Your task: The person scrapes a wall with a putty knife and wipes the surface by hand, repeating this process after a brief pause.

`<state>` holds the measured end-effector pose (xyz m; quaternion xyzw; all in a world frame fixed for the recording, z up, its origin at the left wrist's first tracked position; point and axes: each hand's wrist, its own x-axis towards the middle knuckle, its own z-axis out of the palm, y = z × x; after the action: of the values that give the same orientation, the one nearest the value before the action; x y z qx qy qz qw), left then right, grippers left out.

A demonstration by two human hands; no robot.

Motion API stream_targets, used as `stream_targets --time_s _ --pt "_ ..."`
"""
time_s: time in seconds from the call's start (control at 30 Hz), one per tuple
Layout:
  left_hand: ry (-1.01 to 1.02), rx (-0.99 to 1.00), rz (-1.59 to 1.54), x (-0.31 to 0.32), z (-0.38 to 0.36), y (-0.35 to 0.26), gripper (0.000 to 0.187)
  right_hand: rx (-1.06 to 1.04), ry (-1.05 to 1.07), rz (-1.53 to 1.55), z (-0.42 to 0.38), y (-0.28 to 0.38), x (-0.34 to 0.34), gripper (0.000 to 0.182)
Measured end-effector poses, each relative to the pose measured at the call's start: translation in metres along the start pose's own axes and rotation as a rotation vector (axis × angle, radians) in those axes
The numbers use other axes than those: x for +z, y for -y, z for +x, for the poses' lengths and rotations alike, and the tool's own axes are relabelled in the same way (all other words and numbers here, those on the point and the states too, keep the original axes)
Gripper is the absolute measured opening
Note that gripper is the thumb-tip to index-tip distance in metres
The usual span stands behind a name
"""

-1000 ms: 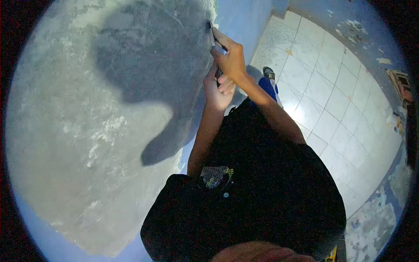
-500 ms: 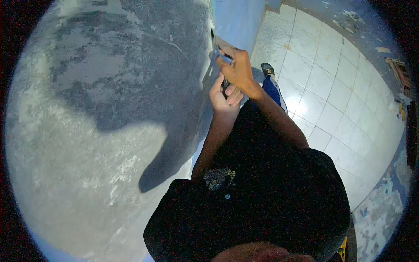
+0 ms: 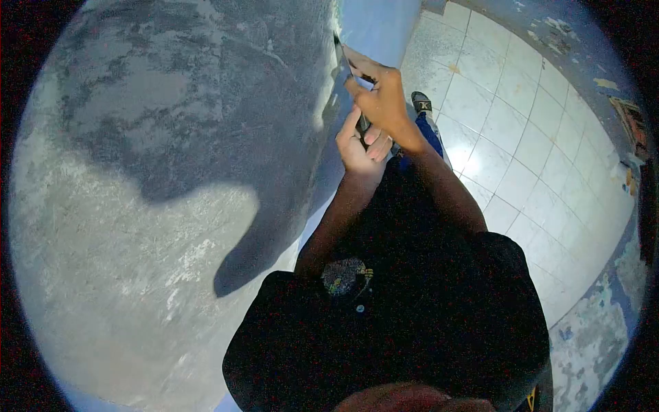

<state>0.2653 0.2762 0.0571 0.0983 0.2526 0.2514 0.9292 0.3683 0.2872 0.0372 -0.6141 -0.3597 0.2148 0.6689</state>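
Both my hands are closed on one flat-bladed tool (image 3: pixel 364 122) that looks like a trowel, held along the edge of a grey, roughly plastered wall (image 3: pixel 158 123). Fingers of my left hand (image 3: pixel 361 145) wrap round its dark lower part, close to the wall corner. Just above, my right hand (image 3: pixel 386 101) grips the upper part, knuckles outward. A thin dark tip of the tool shows beyond the right hand, right at the rough edge where grey plaster meets the pale blue wall face (image 3: pixel 381 31). Most of the tool is hidden by my fingers.
White floor tiles (image 3: pixel 522 137) lie to the right, with my sandalled foot (image 3: pixel 421 103) on them. A blue wall with peeling paint (image 3: pixel 594 336) borders the floor on the far right. My shadow (image 3: pixel 240 254) falls across the grey plaster.
Both hands have shifted slightly to the right in the view, still together on the tool. The view itself has moved a little. The grip looks the same.
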Motion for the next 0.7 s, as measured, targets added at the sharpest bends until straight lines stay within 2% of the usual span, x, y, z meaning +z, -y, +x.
stream_targets --time_s 0.03,0.13,0.23,0.33,0.37,0.47,0.5,0.6,0.63,0.7 --pt "-0.036 0.012 0.012 0.003 0.001 0.002 0.033 0.017 0.001 0.047 0.0 -0.002 -0.001 0.036" --pt "0.069 -0.024 0.013 0.007 -0.008 0.0 0.027 -0.025 0.005 0.033 -0.007 0.004 0.001 0.044" --pt "-0.014 -0.073 -0.049 -0.004 0.008 -0.007 0.024 -0.061 -0.048 -0.099 0.004 -0.002 0.002 0.044" --pt "-0.176 -0.037 0.026 0.008 0.014 -0.002 0.025 0.084 -0.069 -0.006 0.01 -0.008 0.0 0.045" --pt "-0.394 0.02 0.107 0.025 0.008 0.002 0.025 0.116 -0.02 -0.077 0.005 0.0 -0.007 0.045" --pt "-0.023 0.021 0.103 0.012 -0.014 -0.002 0.032 0.039 0.0 -0.008 -0.005 0.016 -0.002 0.042" --pt "0.007 0.01 0.084 0.008 -0.011 -0.004 0.031 -0.049 -0.047 -0.045 -0.002 0.002 0.005 0.042" --pt "-0.128 0.004 0.044 0.002 0.004 0.004 0.031 0.143 0.016 -0.098 0.001 -0.005 -0.004 0.044" --pt "-0.06 -0.012 0.062 -0.002 0.011 0.006 0.023 0.101 -0.026 -0.042 0.006 -0.001 -0.005 0.04" --pt "-0.087 0.018 0.086 0.004 0.002 0.012 0.023 0.109 0.016 -0.033 -0.001 0.016 -0.01 0.039"
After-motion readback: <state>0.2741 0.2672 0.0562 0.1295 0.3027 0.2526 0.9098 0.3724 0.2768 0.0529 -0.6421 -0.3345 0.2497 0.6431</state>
